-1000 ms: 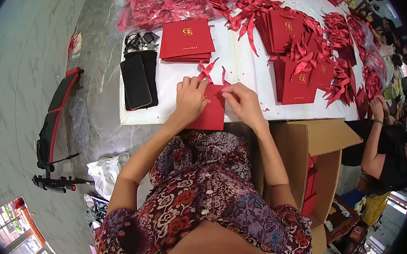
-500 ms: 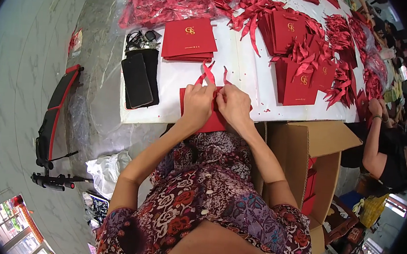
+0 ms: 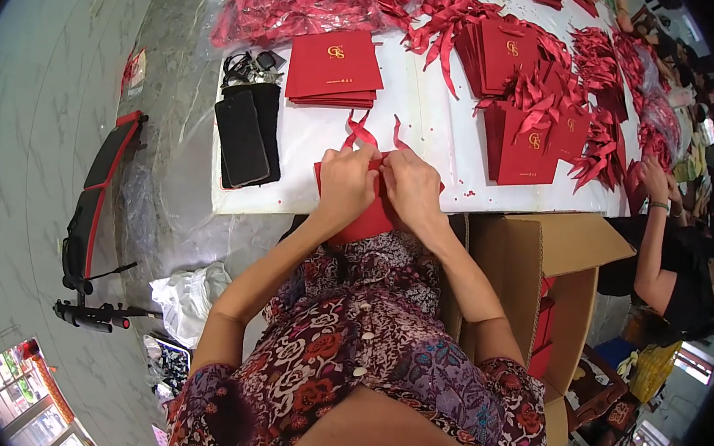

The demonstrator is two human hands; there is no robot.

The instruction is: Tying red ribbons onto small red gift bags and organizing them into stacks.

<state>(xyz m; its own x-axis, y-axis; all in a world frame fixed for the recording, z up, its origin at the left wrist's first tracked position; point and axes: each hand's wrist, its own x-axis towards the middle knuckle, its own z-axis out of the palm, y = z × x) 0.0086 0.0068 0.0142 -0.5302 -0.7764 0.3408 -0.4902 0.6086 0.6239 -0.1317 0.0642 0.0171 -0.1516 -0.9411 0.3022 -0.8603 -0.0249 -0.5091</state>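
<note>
A red paper bag point(image 3: 365, 224) lies at the table's near edge under both my hands, its lower part reaching toward my lap. My left hand point(image 3: 347, 185) is closed, fingers bent over the bag's left side. Close beside it, my right hand point(image 3: 413, 189) is also closed, its thumb and fingers pinched at the bag's upper middle. Beyond my fingertips stick out the ends of a red ribbon point(image 3: 358, 130). My fingers hide exactly where the ribbon meets the bag. Just past them sits a stack of flat red bags point(image 3: 334, 66).
Left are a black phone point(image 3: 241, 141) and keys point(image 3: 252, 68). Further back lie a clear sack of red ribbons point(image 3: 295, 5) and ribboned bag stacks point(image 3: 525, 144). An open cardboard box point(image 3: 532, 264) stands by my right arm. Another person point(image 3: 659, 266) works at far right.
My hands stay at the bag with only slight finger shifts. The bag's lower part has swung a little left. At far right, the other person's arm has lifted slightly.
</note>
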